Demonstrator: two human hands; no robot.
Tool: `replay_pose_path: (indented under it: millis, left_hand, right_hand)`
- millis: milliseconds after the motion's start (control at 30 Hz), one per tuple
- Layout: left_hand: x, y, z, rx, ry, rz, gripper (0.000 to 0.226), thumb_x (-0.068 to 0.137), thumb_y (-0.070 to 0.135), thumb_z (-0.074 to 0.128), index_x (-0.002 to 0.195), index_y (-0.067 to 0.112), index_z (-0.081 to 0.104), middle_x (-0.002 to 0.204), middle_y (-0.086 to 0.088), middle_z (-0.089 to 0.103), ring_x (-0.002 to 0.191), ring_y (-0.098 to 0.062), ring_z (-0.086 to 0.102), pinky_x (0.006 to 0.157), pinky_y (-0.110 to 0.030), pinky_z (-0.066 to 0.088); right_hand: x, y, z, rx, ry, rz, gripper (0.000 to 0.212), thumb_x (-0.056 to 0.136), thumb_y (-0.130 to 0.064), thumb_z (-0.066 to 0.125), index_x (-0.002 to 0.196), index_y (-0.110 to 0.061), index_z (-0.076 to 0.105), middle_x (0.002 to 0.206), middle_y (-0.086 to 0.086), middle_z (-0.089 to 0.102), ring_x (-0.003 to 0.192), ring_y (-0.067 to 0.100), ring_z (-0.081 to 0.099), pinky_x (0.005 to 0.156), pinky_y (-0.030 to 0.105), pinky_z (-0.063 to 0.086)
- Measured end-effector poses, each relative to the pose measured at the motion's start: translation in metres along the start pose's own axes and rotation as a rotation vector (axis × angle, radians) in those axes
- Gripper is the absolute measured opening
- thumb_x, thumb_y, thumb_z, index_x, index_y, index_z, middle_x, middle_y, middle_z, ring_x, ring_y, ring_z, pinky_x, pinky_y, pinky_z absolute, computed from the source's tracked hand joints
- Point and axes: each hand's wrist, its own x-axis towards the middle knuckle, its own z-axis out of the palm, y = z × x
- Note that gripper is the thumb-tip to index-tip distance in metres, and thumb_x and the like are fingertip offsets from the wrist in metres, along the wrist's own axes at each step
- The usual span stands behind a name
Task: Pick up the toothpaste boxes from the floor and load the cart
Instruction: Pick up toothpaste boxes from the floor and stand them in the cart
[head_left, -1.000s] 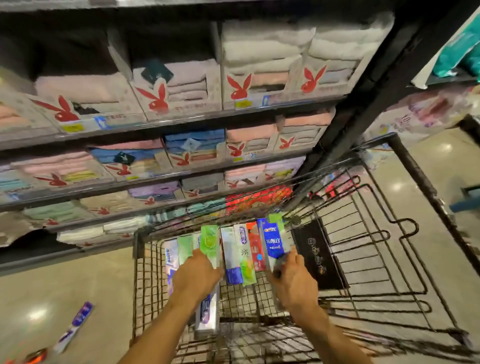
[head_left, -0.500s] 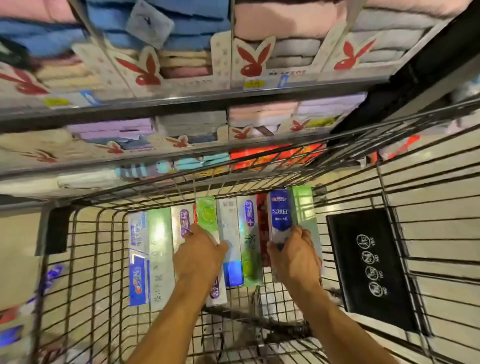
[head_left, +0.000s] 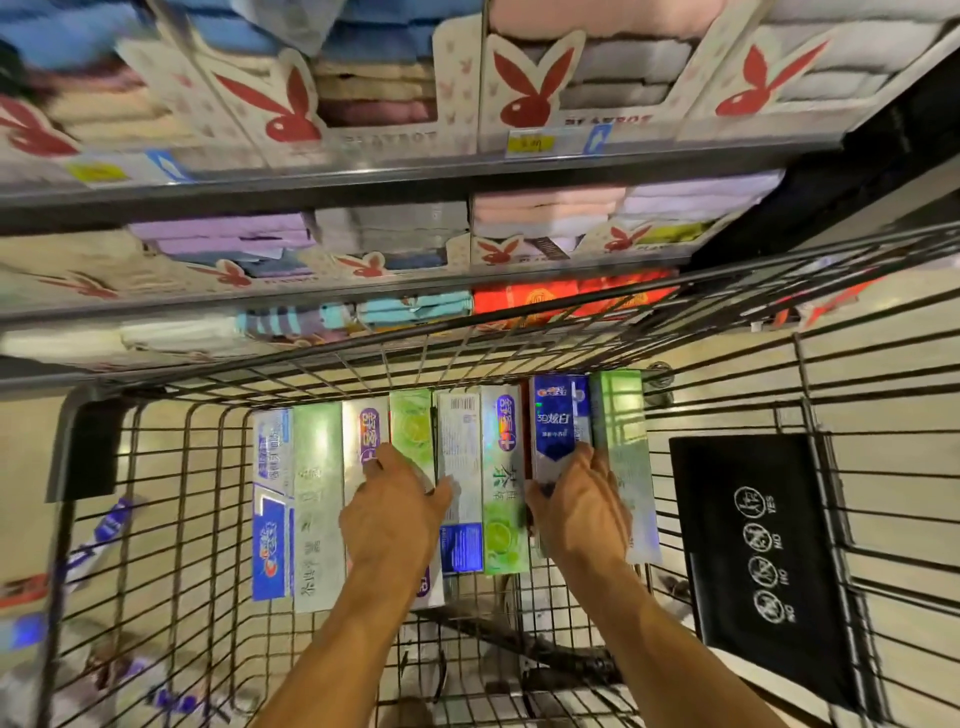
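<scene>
We have one view only, worn on the head. It looks forward and steeply down into the wire cart (head_left: 88, 447), which fills the lower half of the frame. It sits close: both forearms rise from the bottom edge, and the left hand (head_left: 395, 514) and right hand (head_left: 582, 514) meet the toothpaste boxes (head_left: 317, 493) at centre. The wide lens bows the shelves (head_left: 415, 176) across the upper half. Floor (head_left: 31, 441) shows at the left and right edges.
</scene>
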Motion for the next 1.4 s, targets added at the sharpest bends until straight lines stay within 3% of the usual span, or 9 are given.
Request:
replay_pose_path:
  millis: [100, 200, 367, 433, 533, 700, 833, 1033, 1400]
  left_hand:
    - [-0.004, 0.000, -0.003, -0.004, 0.020, 0.021, 0.058, 0.085, 0.068, 0.058, 0.110, 0.019, 0.041, 0.104, 0.000, 0.059, 0.086, -0.023, 0.065, 0.062, -0.031, 0.040]
    - [-0.005, 0.001, -0.001, -0.019, 0.025, 0.051, 0.060, 0.083, 0.073, 0.056, 0.108, 0.021, 0.041, 0.099, 0.003, 0.057, 0.083, -0.021, 0.063, 0.062, -0.031, 0.040]
    - [-0.006, 0.006, 0.002, 0.007, 0.037, 0.038, 0.065, 0.081, 0.075, 0.056, 0.112, 0.019, 0.045, 0.105, -0.001, 0.060, 0.089, -0.024, 0.065, 0.069, -0.036, 0.052]
    - [-0.013, 0.010, 0.000, -0.006, 0.022, 0.057, 0.068, 0.081, 0.077, 0.055, 0.114, 0.018, 0.045, 0.105, -0.002, 0.059, 0.091, -0.023, 0.064, 0.071, -0.036, 0.051]
    - [-0.027, 0.015, -0.016, -0.028, 0.023, 0.047, 0.068, 0.086, 0.070, 0.057, 0.123, 0.016, 0.041, 0.110, -0.004, 0.059, 0.099, -0.026, 0.064, 0.074, -0.035, 0.047]
    - [-0.077, 0.021, -0.088, 0.054, 0.095, 0.065, 0.052, 0.096, 0.054, 0.045, 0.128, 0.013, 0.045, 0.112, -0.007, 0.059, 0.100, -0.028, 0.064, 0.075, -0.036, 0.050]
    - [-0.142, 0.035, -0.172, 0.158, 0.138, 0.163, 0.051, 0.094, 0.057, 0.050, 0.125, 0.017, 0.050, 0.118, -0.008, 0.061, 0.110, -0.029, 0.061, 0.082, -0.040, 0.052]
    - [-0.248, 0.025, -0.304, 0.109, 0.297, 0.176, 0.054, 0.093, 0.048, 0.052, 0.136, 0.018, 0.044, 0.132, -0.009, 0.053, 0.123, -0.031, 0.053, 0.095, -0.043, 0.048]
    - [-0.390, -0.118, -0.464, 0.166, 0.607, -0.084, 0.043, 0.093, 0.050, 0.049, 0.123, 0.019, 0.048, 0.124, -0.008, 0.059, 0.118, -0.031, 0.056, 0.098, -0.046, 0.041]
  right_hand:
    - [0.000, -0.002, 0.005, -0.030, -0.050, -0.038, 0.080, 0.093, -0.050, 0.062, 0.154, -0.012, 0.024, 0.150, 0.010, 0.046, 0.136, 0.027, 0.048, 0.109, 0.043, 0.047]
    - [0.000, 0.002, 0.011, -0.009, -0.008, -0.045, 0.075, 0.092, -0.048, 0.062, 0.151, -0.012, 0.030, 0.145, 0.011, 0.049, 0.130, 0.029, 0.052, 0.103, 0.045, 0.051]
    - [-0.001, 0.007, 0.008, 0.059, -0.021, 0.006, 0.075, 0.098, -0.051, 0.053, 0.156, -0.012, 0.024, 0.158, 0.014, 0.035, 0.144, 0.032, 0.036, 0.115, 0.051, 0.037]
    - [-0.007, 0.007, 0.003, -0.041, -0.031, -0.029, 0.089, 0.093, -0.061, 0.057, 0.157, -0.013, 0.018, 0.158, 0.014, 0.035, 0.143, 0.032, 0.037, 0.112, 0.050, 0.041]
    - [-0.017, 0.006, -0.021, -0.045, -0.028, -0.068, 0.075, 0.095, -0.050, 0.060, 0.152, -0.012, 0.029, 0.151, 0.013, 0.043, 0.139, 0.032, 0.043, 0.110, 0.047, 0.045]
    - [-0.047, -0.013, -0.111, -0.147, -0.043, -0.338, 0.051, 0.096, -0.045, 0.057, 0.135, -0.014, 0.044, 0.130, 0.009, 0.056, 0.116, 0.029, 0.055, 0.090, 0.042, 0.052]
    - [-0.089, -0.048, -0.209, -0.237, -0.030, -0.562, 0.055, 0.097, -0.048, 0.055, 0.139, -0.014, 0.044, 0.135, 0.009, 0.053, 0.125, 0.031, 0.051, 0.098, 0.042, 0.046]
    - [-0.183, -0.128, -0.341, -0.305, 0.124, -0.814, 0.049, 0.098, -0.048, 0.055, 0.135, -0.016, 0.048, 0.130, 0.009, 0.054, 0.121, 0.032, 0.053, 0.090, 0.043, 0.050]
    - [-0.374, -0.285, -0.381, -0.473, 0.293, -1.277, 0.051, 0.093, -0.058, 0.053, 0.128, -0.020, 0.050, 0.124, 0.008, 0.055, 0.115, 0.032, 0.054, 0.091, 0.046, 0.047]
